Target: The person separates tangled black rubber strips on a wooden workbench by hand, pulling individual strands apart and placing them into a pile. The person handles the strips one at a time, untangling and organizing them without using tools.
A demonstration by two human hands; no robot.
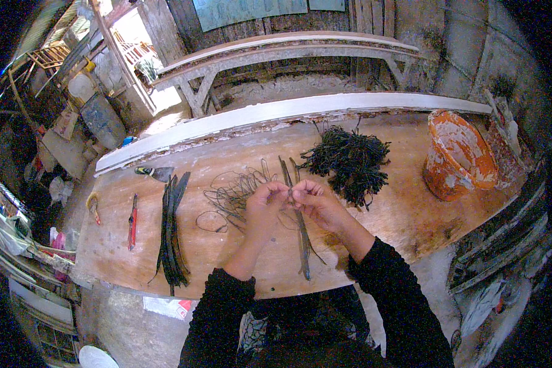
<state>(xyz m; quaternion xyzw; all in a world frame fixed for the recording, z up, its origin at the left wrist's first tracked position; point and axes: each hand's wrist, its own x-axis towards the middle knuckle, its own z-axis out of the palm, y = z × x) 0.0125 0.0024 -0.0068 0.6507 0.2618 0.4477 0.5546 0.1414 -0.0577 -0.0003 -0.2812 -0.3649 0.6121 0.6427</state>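
My left hand and my right hand meet above the middle of the table, fingers pinched together tip to tip. What they pinch is small and mostly hidden by the fingers. Long thin dark strips run beneath my hands, showing beyond and on the near side of them. Beside my left hand spreads a loose tangle of thin wire. Past my right hand sits a heap of short black strips, bunched and knotted-looking. A bundle of longer flat black strips lies farther left.
On the table at left are red-handled pliers or cutters, a putty knife and a small curved tool. An orange plaster-smeared bucket stands at right. A long white board borders the far edge, with a bench beyond.
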